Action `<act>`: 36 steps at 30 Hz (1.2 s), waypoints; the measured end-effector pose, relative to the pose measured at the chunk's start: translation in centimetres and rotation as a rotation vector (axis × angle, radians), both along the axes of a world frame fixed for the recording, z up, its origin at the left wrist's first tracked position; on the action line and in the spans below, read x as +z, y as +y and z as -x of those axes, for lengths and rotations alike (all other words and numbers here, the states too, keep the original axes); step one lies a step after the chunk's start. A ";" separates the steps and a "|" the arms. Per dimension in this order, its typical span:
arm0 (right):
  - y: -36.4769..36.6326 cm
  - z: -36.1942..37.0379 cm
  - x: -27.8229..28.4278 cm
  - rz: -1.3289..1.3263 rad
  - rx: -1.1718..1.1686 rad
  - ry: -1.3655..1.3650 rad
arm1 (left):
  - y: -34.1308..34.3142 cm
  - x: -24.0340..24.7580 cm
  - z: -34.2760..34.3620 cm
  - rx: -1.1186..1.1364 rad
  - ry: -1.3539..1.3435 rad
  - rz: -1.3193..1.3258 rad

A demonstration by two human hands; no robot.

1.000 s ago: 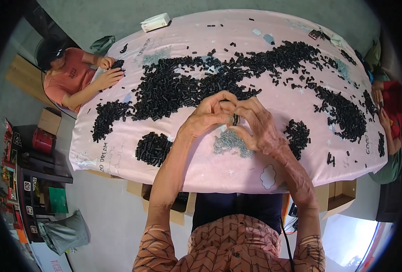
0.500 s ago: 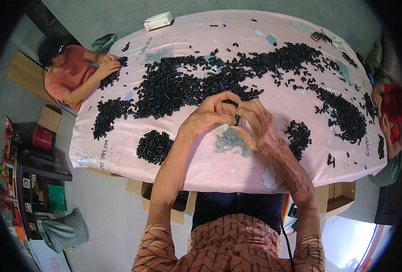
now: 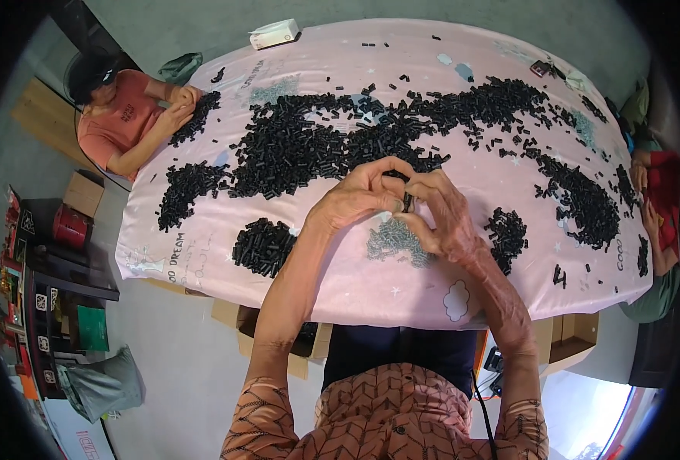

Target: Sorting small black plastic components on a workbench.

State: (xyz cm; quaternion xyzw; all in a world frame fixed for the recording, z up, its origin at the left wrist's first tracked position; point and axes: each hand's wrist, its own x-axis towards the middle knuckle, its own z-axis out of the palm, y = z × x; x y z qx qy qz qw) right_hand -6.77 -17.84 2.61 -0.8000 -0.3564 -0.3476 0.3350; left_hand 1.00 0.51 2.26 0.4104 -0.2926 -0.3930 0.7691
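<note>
My left hand (image 3: 364, 196) and my right hand (image 3: 449, 215) meet over the near middle of the table, fingers pinched together. Between their fingertips is a small black cylindrical piece (image 3: 408, 202), partly covered by the fingers. Just below the hands lies a patch of small clear, silvery pieces (image 3: 395, 244), too fine to name. A pile of short black pieces (image 3: 263, 247) sits beside my left forearm, and a smaller black pile (image 3: 507, 238) lies right of my right hand. Beyond the hands spreads a large heap of similar black pieces (image 3: 286, 146).
The table wears a pink patterned cloth (image 3: 355, 299). At the far left, a person in an orange shirt (image 3: 129, 115) handles black pieces; another in red (image 3: 662, 184) sits at the right edge. A tissue box (image 3: 274, 35) stands at the back. Cardboard boxes (image 3: 574, 337) are below the near edge.
The view has shifted slightly. My hands stay together around the black piece, with only small finger movement. The person at the left has raised their hands slightly off the black pieces.
</note>
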 end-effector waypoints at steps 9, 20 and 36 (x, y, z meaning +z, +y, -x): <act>-0.5 -0.3 -0.1 0.007 -0.031 0.025 | -0.3 0.6 0.4 0.076 -0.008 -0.029; -0.3 -0.3 -0.5 -0.025 -0.055 0.095 | -0.3 0.8 0.5 0.094 -0.097 -0.096; 0.4 0.3 -0.1 -0.109 -0.051 0.054 | -0.5 0.7 0.7 0.033 0.073 0.000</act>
